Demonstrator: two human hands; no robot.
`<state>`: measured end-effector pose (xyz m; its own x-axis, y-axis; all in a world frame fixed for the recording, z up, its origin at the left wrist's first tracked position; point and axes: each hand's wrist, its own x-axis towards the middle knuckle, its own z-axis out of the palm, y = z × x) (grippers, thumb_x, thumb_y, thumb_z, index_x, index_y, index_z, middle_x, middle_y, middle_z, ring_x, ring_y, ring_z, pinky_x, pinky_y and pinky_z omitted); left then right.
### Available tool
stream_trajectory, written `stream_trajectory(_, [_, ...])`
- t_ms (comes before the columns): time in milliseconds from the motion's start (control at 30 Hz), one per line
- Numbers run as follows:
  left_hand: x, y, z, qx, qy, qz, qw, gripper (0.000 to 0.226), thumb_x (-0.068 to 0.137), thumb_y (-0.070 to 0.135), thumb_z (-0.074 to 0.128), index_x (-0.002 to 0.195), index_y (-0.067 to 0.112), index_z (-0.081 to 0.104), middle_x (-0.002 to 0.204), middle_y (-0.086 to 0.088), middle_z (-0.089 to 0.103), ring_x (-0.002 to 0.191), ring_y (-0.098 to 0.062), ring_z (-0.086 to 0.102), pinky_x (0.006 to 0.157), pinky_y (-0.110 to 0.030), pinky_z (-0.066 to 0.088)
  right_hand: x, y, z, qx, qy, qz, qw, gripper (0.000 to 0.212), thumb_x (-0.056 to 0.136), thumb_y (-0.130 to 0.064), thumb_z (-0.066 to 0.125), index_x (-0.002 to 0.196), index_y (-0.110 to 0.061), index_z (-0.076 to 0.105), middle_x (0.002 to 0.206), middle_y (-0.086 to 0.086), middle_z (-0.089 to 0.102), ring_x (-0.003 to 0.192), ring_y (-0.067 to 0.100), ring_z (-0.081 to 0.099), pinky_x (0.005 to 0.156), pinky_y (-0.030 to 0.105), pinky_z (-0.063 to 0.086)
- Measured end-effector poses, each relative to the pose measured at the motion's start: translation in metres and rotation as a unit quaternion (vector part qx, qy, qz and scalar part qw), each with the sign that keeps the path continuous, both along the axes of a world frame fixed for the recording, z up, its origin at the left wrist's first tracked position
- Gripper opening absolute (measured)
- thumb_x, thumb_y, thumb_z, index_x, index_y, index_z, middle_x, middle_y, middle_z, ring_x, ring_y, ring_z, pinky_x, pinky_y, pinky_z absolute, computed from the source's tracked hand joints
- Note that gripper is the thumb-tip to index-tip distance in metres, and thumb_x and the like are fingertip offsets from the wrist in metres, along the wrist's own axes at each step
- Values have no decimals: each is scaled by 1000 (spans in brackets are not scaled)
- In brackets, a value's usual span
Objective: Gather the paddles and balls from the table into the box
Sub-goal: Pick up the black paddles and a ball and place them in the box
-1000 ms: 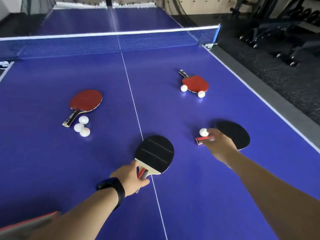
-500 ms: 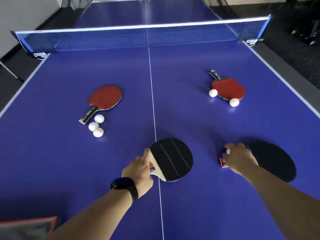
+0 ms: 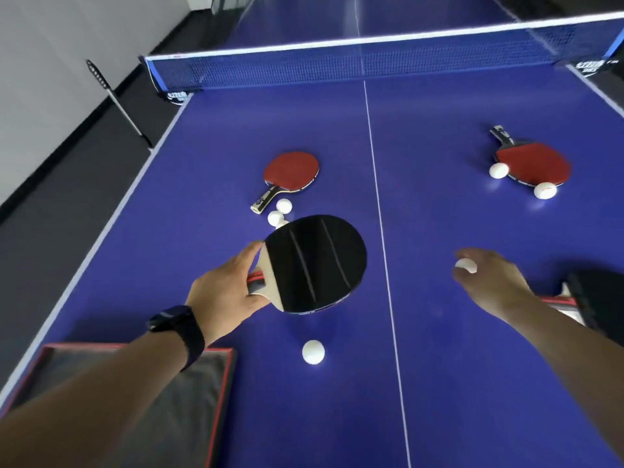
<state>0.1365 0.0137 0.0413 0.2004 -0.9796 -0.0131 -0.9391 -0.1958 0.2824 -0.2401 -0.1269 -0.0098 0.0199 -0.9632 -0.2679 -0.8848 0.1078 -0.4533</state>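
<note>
My left hand (image 3: 224,288) grips the handle of a black paddle (image 3: 315,263) and holds it lifted above the blue table (image 3: 472,383). My right hand (image 3: 489,282) holds a white ball (image 3: 466,265) in its fingertips. A second black paddle (image 3: 597,300) lies behind my right forearm at the right edge. One loose ball (image 3: 313,351) rests near the box (image 3: 199,393), a red-rimmed grey box at the lower left under my left forearm. A red paddle (image 3: 292,170) lies left of centre with balls (image 3: 280,212) beside its handle. Another red paddle (image 3: 533,163) lies far right with two balls (image 3: 499,170) touching it.
The net (image 3: 371,60) spans the table ahead. The table's left edge (image 3: 101,238) drops to dark floor beside a white wall. A thin black-and-silver rod (image 3: 118,99) leans at the wall on the left.
My left hand has lifted the black paddle off the table and carried it left. My right hand has picked up the ball beside the second black paddle. The view swung left, revealing the box and a loose ball.
</note>
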Motion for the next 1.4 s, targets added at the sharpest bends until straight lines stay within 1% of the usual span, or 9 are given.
stream_trajectory(100, [73, 64, 4, 44, -19, 31, 998, 85, 67, 28, 74, 143, 36, 35, 101, 7, 63, 95, -26, 63, 78, -37, 52, 55, 32, 12, -13, -29, 37, 999, 35, 95, -25, 54, 130, -22, 57, 133, 12, 54, 101, 33, 55, 73, 33, 43])
stream_trajectory(267, [166, 163, -21, 131, -2, -27, 991, 86, 65, 23, 74, 128, 61, 30, 88, 18, 61, 75, 3, 59, 69, -24, 51, 146, 93, 23, -17, -39, 63, 997, 35, 96, -27, 54, 131, -23, 56, 134, 6, 54, 95, 26, 53, 71, 31, 46])
stream_trajectory(400, [207, 198, -62, 161, 30, -47, 985, 100, 70, 24, 74, 146, 52, 16, 116, 23, 63, 94, 11, 62, 76, -19, 53, 211, 134, 13, -11, -25, 86, 996, 37, 96, -29, 53, 132, -25, 54, 135, 3, 54, 96, 21, 51, 72, 29, 44])
stream_trajectory(600, [234, 199, -98, 125, -2, -100, 987, 102, 73, 34, 77, 152, 39, 13, 135, 16, 53, 111, -5, 60, 84, -31, 56, 241, 169, -11, 6, -32, 69, 997, 37, 95, -28, 54, 132, -26, 55, 135, 1, 52, 98, 19, 49, 72, 28, 43])
stream_trajectory(767, [228, 208, -106, 147, -69, -131, 978, 92, 77, 37, 76, 152, 28, 24, 118, 3, 59, 104, -20, 60, 84, -32, 50, 227, 180, -13, 8, 14, 47, 999, 36, 92, -27, 55, 129, -27, 57, 130, 1, 52, 94, 23, 55, 58, 26, 42])
stream_trajectory(867, [226, 193, -108, 151, -73, -94, 981, 93, 73, 38, 75, 152, 29, 26, 126, -1, 56, 115, -24, 55, 92, -38, 49, 253, 212, -8, -21, -36, 86, 995, 34, 91, -24, 59, 125, -32, 59, 126, -4, 49, 94, 19, 57, 67, 27, 46])
stream_trajectory(1033, [220, 186, -110, 223, -93, -52, 969, 100, 68, 43, 75, 151, 33, 20, 133, -1, 44, 127, -26, 40, 100, -45, 40, 318, 326, -19, -7, -78, 351, 933, 38, 87, -38, 58, 125, -35, 52, 121, -14, 56, 109, 9, 52, 86, 26, 46])
stream_trajectory(1167, [217, 188, -103, 256, -87, -61, 961, 102, 72, 34, 72, 153, 35, 10, 139, -1, 37, 131, -26, 35, 105, -45, 38, 330, 350, -43, -89, 30, 538, 837, 35, 74, -41, 68, 104, -28, 58, 98, -8, 68, 93, 16, 60, 77, 33, 54])
stream_trajectory(1400, [190, 176, -88, 290, -109, -65, 949, 84, 74, 23, 62, 149, 26, 25, 145, 0, 40, 134, -25, 37, 106, -43, 39, 316, 332, -60, -98, 81, 541, 832, 37, 71, -30, 76, 105, -21, 63, 100, 1, 60, 93, 24, 57, 79, 43, 53])
